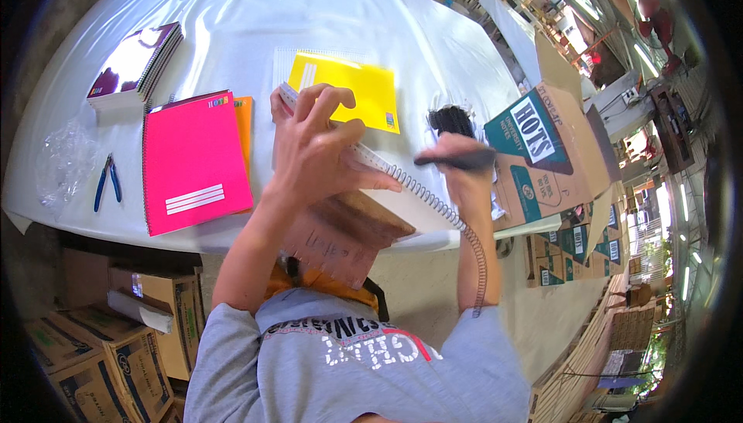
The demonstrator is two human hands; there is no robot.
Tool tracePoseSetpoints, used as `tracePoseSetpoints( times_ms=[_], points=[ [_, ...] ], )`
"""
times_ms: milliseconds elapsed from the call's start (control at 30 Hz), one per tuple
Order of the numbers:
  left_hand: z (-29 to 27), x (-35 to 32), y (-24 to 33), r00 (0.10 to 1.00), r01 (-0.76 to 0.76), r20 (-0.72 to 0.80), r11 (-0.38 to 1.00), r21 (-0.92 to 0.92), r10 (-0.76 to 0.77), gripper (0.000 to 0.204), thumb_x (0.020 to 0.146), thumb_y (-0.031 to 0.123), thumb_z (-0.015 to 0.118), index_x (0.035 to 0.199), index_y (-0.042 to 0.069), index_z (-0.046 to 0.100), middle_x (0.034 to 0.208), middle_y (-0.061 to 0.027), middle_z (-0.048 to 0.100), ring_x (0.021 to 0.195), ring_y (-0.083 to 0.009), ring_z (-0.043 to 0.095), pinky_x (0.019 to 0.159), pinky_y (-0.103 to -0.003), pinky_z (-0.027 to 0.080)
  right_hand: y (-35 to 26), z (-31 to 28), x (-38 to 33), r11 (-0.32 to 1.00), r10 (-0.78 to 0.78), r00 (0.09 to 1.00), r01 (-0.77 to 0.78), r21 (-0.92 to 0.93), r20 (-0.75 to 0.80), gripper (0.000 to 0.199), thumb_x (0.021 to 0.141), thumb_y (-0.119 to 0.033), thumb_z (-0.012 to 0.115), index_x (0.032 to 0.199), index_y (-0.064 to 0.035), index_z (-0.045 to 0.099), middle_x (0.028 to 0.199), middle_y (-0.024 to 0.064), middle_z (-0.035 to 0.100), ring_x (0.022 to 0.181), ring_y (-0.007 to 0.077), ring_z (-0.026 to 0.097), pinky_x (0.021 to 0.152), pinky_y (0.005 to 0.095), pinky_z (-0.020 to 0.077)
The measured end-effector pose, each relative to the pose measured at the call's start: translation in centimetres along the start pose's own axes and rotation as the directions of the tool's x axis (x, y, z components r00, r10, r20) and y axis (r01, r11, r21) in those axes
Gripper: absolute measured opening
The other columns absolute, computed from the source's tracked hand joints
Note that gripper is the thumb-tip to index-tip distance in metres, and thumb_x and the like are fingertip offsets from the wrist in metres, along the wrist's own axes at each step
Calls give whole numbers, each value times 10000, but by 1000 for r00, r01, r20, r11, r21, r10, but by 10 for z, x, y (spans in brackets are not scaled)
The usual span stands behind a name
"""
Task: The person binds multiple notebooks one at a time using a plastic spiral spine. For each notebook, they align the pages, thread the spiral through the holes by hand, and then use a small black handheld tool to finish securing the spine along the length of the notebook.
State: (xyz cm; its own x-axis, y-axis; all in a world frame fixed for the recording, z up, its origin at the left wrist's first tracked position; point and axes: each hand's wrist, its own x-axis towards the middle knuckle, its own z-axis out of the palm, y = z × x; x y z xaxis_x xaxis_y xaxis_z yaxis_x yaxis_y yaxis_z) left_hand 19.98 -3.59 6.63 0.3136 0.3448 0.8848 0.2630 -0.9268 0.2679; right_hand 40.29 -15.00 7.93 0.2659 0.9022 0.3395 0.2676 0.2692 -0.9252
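1. At far left on the white table [232, 5] lie blue pliers [107, 181], then a pink notebook [193, 161].
2. My left hand [317, 144] grasps an unbound notebook block [340, 226] at the table edge.
3. My right hand [464, 167] is clenched on a black spiral wire [457, 226], which hangs down from the block.
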Motion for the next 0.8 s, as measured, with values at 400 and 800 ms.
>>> tracePoseSetpoints(
  times_ms=[400,800],
  points=[
    [-7,-2,-9,999,26,18,1000,8,-26,638,308,638,751,617,106,582,1127,-47,492,1025,-280,428,784,-477,280,-16,31,23,874,-104,980,171,-455,168,249,645,102,604,863,2,670,796,103,670,730,173,639,710,262,498],
    [-7,-5,-39,983,135,-86,958,-253,-162,834,332,537,835,983,113,529,1298,-161,282,949,-331,463,797,-425,449,-26,41,40,894,-276,851,398,-207,448,300,600,83,578,855,-27,693,777,87,676,651,149,628,626,255,492]
  ],
)
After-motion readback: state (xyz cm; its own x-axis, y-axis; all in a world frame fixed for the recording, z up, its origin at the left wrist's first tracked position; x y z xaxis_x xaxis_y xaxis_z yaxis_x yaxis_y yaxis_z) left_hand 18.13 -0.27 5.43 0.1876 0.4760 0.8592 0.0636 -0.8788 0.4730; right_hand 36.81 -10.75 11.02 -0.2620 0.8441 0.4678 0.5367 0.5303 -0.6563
